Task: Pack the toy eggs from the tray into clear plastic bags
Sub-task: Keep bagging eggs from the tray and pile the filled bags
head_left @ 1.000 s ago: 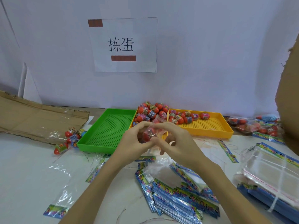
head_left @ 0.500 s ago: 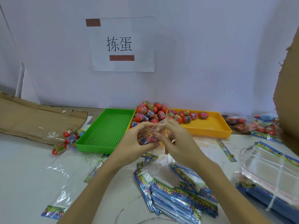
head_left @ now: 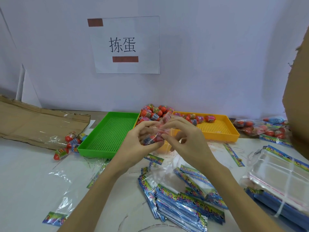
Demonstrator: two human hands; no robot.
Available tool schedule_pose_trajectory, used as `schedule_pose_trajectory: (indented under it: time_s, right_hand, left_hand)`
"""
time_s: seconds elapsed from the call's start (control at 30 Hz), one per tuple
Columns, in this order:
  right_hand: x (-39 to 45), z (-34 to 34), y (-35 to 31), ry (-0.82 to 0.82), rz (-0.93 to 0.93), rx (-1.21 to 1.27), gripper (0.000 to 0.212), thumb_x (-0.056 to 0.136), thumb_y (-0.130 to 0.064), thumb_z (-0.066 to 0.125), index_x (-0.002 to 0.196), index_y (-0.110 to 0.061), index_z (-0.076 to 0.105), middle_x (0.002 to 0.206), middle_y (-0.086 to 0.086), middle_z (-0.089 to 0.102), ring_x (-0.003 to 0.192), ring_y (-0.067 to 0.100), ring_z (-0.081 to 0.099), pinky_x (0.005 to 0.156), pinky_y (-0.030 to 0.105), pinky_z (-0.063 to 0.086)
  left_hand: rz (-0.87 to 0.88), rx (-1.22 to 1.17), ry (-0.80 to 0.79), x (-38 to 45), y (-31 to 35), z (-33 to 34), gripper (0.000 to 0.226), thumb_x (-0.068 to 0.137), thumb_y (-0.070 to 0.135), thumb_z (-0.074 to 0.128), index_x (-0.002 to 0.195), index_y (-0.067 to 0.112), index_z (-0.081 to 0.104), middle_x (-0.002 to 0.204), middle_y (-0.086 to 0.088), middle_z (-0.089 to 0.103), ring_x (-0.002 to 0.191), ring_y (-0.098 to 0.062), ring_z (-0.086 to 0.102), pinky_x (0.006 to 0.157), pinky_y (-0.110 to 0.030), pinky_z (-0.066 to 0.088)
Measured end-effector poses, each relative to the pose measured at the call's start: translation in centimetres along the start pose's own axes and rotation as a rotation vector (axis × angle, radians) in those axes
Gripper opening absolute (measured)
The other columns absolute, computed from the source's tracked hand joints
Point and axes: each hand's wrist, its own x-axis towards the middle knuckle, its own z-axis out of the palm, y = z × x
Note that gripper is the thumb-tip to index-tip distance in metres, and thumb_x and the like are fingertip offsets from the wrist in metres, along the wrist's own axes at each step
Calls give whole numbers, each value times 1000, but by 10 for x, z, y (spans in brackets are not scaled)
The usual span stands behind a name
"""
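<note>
Egg (head_left: 153,138) sinks into clear bag (head_left: 164,122), both hands (head_left: 133,144) (head_left: 187,139) pinching it; many eggs (head_left: 153,113) left in yellow tray (head_left: 217,129).

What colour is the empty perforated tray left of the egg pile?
Bright green; the green tray shows best in the head view, the only view.

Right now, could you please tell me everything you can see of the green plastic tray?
The green plastic tray is a shallow rectangle with low upright walls and a floor perforated in a fine grid. It looks like rigid moulded plastic. It lies flat on the white table, nothing visible inside it, its right wall against the yellow plastic tray. Loose red toy eggs lie just off its left side. The left hand covers its near right corner from view.
</note>
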Motion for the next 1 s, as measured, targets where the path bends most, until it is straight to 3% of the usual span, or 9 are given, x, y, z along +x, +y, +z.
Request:
schedule_pose_trajectory:
  time_s: [0.17, 0.33, 0.47, 0.6, 0.67, 0.77, 0.9, 1.0]
  right_hand:
    - [-6, 4, 3, -56, 32, 54, 15, 100, -21, 68, 111, -30, 69, 106, -18, 69, 44, 9, 65, 51, 14, 44]
    - [-8, 8, 2, -114, 62, 80, 17, 102, -21, 65, 117, -28, 67, 100, -18, 70, 42, 11, 65, 46, 17, 46]
    - [-6, 4, 0, -88, 61, 84, 15, 99, -24, 70, 113, -26, 68, 94, -13, 70, 46, 13, 65, 47, 15, 43]
    - [-5, 0, -2, -79, 55, 4, 13, 95, -19, 75, 102, -28, 69, 101, -10, 70, 47, 14, 61, 50, 16, 43]
    - [-4, -2, -2, -71, 35, -41, 10, 93, -24, 76, 100, -28, 70, 104, -11, 69, 49, 15, 60, 52, 15, 41]
    - [0, -8, -2, -8, 28, -34, 12, 94, -33, 74, 101, -23, 74, 101, -11, 70, 50, 14, 57, 52, 14, 40]
    - [1, -12, 2, 89, 67, -27, 8, 101, -24, 67, 100, -21, 74, 88, -16, 73, 51, 11, 62, 51, 14, 42]
    - [0, -7, -1, 169, 119, 109, 12, 104, -21, 61, 106, -19, 73, 91, -8, 75, 51, 14, 69, 44, 20, 42]
  left_hand:
    - [-13, 12, -13, -1, 0, 1, 58, 82, 3, 88, 130, 25, 65, 109, 3, 79, 103, -11, 74, 89, -19, 55]
    - [-21, 0, -22, 0, -2, -1, 58, 84, 0, 86, 129, 29, 64, 107, -6, 78, 102, -22, 76, 75, -39, 66]
    - [-53, 30, -101, 0, 0, -6, 66, 80, 18, 91, 136, 29, 59, 113, 3, 79, 105, -16, 75, 86, -23, 59]
    - [-90, -32, -145, -1, 3, -11, 46, 85, 31, 84, 128, 24, 68, 115, 0, 79, 105, -26, 76, 90, -35, 63]
    - [-91, -42, -152, -1, 4, -12, 39, 87, 29, 82, 124, 23, 71, 114, 0, 80, 103, -26, 76, 90, -34, 63]
    - [-85, -61, -104, 1, 5, -14, 31, 88, 25, 81, 118, 20, 75, 112, -2, 80, 105, -24, 76, 94, -34, 61]
    - [-104, -89, -25, 3, 4, -20, 26, 90, 19, 78, 115, 12, 76, 109, -4, 81, 106, -24, 76, 101, -40, 59]
    - [-106, -81, 15, 3, 2, -23, 27, 89, 24, 78, 114, 13, 77, 107, -4, 81, 106, -24, 76, 100, -43, 59]
